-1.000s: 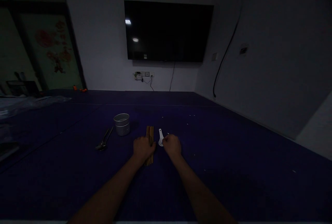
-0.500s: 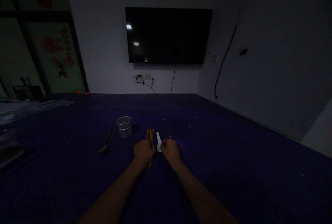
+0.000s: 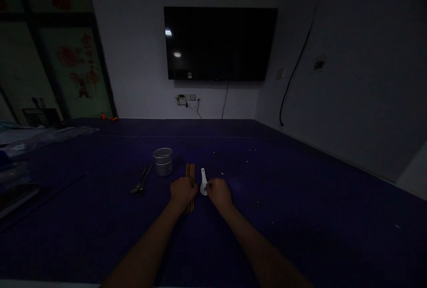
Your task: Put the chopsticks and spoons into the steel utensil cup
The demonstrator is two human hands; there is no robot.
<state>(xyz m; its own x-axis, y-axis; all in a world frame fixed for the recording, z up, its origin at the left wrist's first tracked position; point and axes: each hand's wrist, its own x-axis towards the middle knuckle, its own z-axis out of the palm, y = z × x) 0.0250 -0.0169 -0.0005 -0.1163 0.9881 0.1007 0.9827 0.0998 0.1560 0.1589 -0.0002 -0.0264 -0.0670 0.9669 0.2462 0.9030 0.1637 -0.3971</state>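
Note:
A bundle of several wooden chopsticks point(image 3: 190, 170) lies lengthwise on the dark blue surface, and my left hand point(image 3: 182, 191) is closed over its middle. Just right of it is a white soup spoon point(image 3: 203, 186) with a blue mark in its bowl, its handle pointing away from me. My right hand point(image 3: 218, 192) has curled fingers pinching the right edge of the spoon's bowl; the fingertips are partly hidden. Left of the chopsticks stands a metal cup point(image 3: 163, 162) with holes low in its wall. Beside that cup lie two metal spoons point(image 3: 137, 189), bowls toward me.
Small white scraps point(image 3: 222, 174) dot the blue surface point(image 3: 300, 217). Clear plastic wrapping point(image 3: 56, 139) and a dark flat object point(image 3: 18, 199) lie at the far left. A television point(image 3: 220, 43) hangs on the back wall, above sockets and cables. The room is dim.
The view has shifted slightly. My left hand and the chopsticks have moved a little left, so the gap to the white spoon is wider. My right hand stays at the spoon's bowl.

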